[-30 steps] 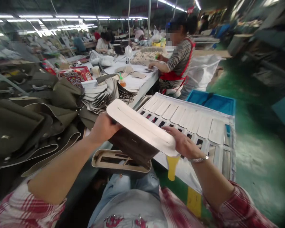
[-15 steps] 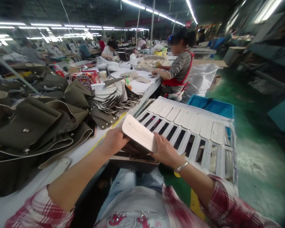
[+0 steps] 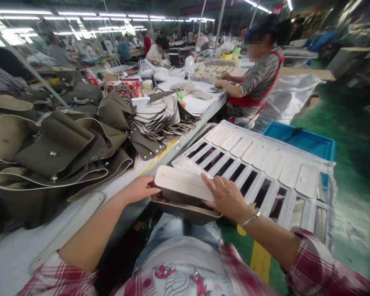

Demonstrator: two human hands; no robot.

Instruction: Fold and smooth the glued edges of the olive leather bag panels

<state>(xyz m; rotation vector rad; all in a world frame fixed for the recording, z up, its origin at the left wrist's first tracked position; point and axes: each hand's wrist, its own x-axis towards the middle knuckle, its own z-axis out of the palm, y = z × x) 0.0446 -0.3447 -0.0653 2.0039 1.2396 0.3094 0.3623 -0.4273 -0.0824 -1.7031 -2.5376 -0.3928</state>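
A white oblong panel with rounded corners and a thin line along its middle lies over a dark brown, open-topped bag body above my lap. My left hand is closed at the panel's left end, thumb and fingertips at its edge beside the bag's rim. At the other end, my right hand grips the panel, thumb side up against its white face. Whether the panel is joined to the dark material directly under it, I cannot tell.
To my right stands a white slatted rack holding a row of white oblong pieces, a blue crate behind it. Olive-brown bag pieces and stacked flaps cover the left table. A co-worker sits beyond.
The panel has come down from a tilted position to lie nearly level over the bag body, both hands moving with it. The view has turned somewhat to the left.
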